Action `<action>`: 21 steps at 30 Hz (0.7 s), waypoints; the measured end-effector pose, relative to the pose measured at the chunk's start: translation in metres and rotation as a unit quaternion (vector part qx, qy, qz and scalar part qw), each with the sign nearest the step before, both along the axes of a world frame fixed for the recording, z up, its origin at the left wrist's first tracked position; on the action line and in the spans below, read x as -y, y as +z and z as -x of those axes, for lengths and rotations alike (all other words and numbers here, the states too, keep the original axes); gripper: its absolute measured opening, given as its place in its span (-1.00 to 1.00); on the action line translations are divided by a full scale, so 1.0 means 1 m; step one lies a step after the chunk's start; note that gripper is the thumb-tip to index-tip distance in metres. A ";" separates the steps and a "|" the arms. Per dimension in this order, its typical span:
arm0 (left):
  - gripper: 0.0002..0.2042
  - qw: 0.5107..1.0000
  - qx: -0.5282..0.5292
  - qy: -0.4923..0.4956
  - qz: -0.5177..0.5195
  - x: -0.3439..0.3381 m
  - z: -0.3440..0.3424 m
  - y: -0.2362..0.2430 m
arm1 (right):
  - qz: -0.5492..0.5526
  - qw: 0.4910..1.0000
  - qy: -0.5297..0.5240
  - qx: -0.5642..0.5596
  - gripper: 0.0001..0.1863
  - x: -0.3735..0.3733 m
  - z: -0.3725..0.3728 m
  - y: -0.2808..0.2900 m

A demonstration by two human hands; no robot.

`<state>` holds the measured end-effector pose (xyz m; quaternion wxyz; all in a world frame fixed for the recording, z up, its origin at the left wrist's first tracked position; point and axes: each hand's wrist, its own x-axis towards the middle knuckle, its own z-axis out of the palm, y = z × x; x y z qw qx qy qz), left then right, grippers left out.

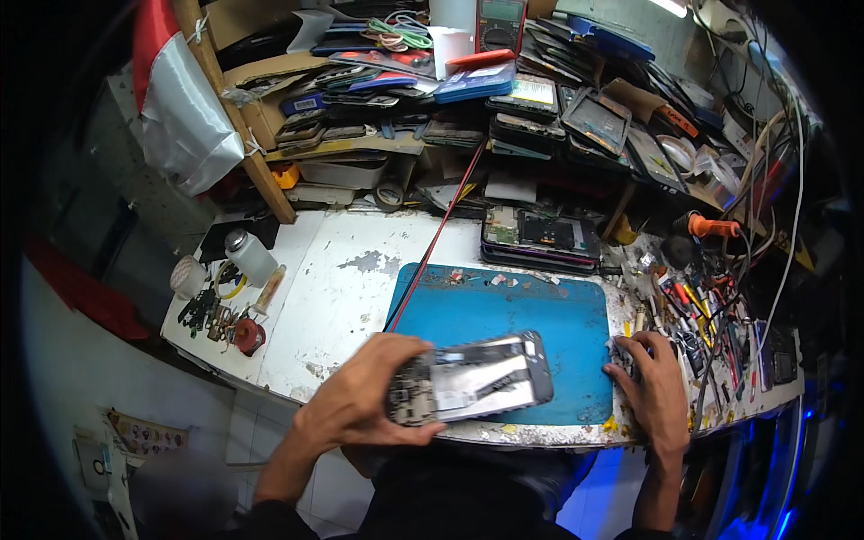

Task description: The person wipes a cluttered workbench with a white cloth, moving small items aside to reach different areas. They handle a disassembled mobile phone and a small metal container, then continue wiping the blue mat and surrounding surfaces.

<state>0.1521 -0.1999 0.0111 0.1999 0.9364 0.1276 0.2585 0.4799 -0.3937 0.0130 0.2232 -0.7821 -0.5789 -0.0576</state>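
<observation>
phone (472, 378), opened with its back off and insides bare, is gripped at one end by the left hand (369, 400) above the near edge of the blue mat (504, 315). the right hand (652, 387) is laid, fingers curled, among tools (697, 315) on the bench (333, 279); no tool is held yet. another opened phone (540, 236) lies farther back.
</observation>
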 end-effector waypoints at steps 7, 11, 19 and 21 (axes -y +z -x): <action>-0.26 0.993 -0.061 -0.092 -0.045 -0.010 -0.050 -0.004 | -0.021 1.000 -0.006 -0.015 -0.67 0.002 -0.007 -0.006; -0.28 0.991 -0.082 -0.102 -0.021 -0.015 -0.057 -0.009 | -0.045 0.999 -0.011 -0.020 -0.70 0.001 -0.006 -0.013; -0.25 0.990 -0.089 -0.086 -0.063 -0.014 -0.050 -0.022 | -0.169 0.973 -0.026 -0.155 -0.71 0.012 -0.011 -0.017; -0.23 0.988 -0.068 -0.043 -0.130 -0.001 -0.047 -0.026 | -0.215 0.950 -0.044 -0.220 -0.71 0.018 -0.004 -0.023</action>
